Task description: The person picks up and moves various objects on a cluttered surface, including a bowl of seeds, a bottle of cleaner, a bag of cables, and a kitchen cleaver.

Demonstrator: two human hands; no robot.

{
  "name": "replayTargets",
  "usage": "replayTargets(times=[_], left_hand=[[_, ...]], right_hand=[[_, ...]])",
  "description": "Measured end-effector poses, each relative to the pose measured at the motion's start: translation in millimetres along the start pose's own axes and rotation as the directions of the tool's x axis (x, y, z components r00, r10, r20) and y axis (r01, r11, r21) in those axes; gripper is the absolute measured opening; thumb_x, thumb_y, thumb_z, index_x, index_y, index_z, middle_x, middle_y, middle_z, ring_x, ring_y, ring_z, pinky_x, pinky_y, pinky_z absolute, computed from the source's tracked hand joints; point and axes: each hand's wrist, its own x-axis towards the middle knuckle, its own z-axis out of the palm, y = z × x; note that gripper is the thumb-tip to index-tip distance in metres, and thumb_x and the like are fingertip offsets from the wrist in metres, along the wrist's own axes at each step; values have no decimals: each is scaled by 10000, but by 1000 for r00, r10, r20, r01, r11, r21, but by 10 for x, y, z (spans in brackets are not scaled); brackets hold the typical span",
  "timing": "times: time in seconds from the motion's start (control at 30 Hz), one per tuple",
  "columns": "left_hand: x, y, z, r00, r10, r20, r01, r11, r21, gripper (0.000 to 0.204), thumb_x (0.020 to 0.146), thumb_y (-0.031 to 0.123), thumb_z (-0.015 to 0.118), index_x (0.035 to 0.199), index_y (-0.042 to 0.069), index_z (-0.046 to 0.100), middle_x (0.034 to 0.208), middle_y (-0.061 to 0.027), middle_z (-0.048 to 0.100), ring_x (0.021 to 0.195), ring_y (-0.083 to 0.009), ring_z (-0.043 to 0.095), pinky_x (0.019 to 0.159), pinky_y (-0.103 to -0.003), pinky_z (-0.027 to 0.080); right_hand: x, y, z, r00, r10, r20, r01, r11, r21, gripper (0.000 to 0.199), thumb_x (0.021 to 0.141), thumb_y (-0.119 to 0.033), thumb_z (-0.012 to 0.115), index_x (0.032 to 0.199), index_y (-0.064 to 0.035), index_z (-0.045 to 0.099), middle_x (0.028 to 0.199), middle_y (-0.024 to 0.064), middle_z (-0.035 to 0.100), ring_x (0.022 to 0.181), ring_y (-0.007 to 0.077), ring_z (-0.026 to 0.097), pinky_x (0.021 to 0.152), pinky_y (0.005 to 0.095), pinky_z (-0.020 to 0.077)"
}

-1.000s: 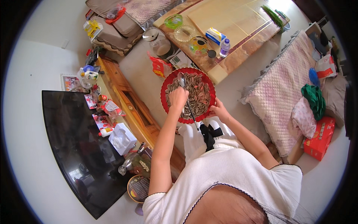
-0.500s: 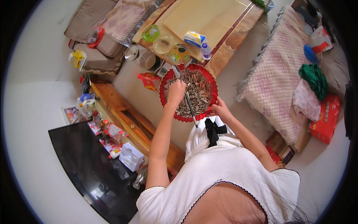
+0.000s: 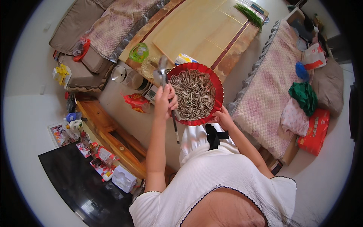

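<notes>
My right hand [image 3: 223,118] grips the lower right rim of a red scalloped plate [image 3: 218,84], fingers closed on its edge. Striped sunflower seeds [image 3: 192,94] fill the plate. At its left edge, my left hand [image 3: 165,101] is closed around a shiny metal spoon [image 3: 162,72], whose upper end is blurred. A thin black stick with a silvery end [image 3: 176,132], like a pen, sticks out below the same hand. The fingers hide where these pieces meet.
Ahead stands a marble-topped table [image 3: 196,28] with a green glass bowl [image 3: 138,52], a clear glass dish [image 3: 149,66] and a blue-yellow box [image 3: 184,59]. A quilted sofa [image 3: 261,90] lies right. A wooden cabinet [image 3: 102,117] and a black television [image 3: 83,181] are left.
My left hand has lifted the spoon and stick from above the seeds to the plate's left edge. The plate stays in my right hand. The whole view has shifted slightly.
</notes>
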Motion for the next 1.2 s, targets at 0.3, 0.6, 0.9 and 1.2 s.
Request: replayTargets(times=[0.3,0.6,0.9,1.2], left_hand=[[441,-165,-170,881,135,-453,-181,982,-61,158,848,229,342,770,93,362,528,42,267,346,-37,234,306,-164,205],[508,-1159,301,659,-87,-747,-301,880,-368,168,837,250,372,783,92,393,555,27,308,357,-43,242,308,-167,194],[528,-1469,609,483,-267,-834,-267,862,-431,179,839,261,364,799,87,371,601,-1,352,368,-67,282,319,-188,225],[911,-1508,551,469,-332,-819,-272,827,-492,161,839,249,370,800,93,381,605,0,351,388,-68,296,326,-189,222]], right_hand=[[1355,-1097,-844,989,-81,-121,69,993,-97,416,656,39,379,1058,-62,344,829,75,499,642,176,527,537,315,501],[3561,-1435,-1009,994,112,13,-108,977,-183,426,666,73,353,1060,-85,316,845,68,485,690,181,513,593,361,500],[5192,-1018,-779,949,238,209,-197,960,-200,471,651,91,354,1085,-82,299,961,129,487,817,281,530,677,407,486],[5521,-674,-531,919,336,204,-279,924,-261,435,679,85,380,1084,-54,307,973,149,474,834,293,517,705,414,472]])
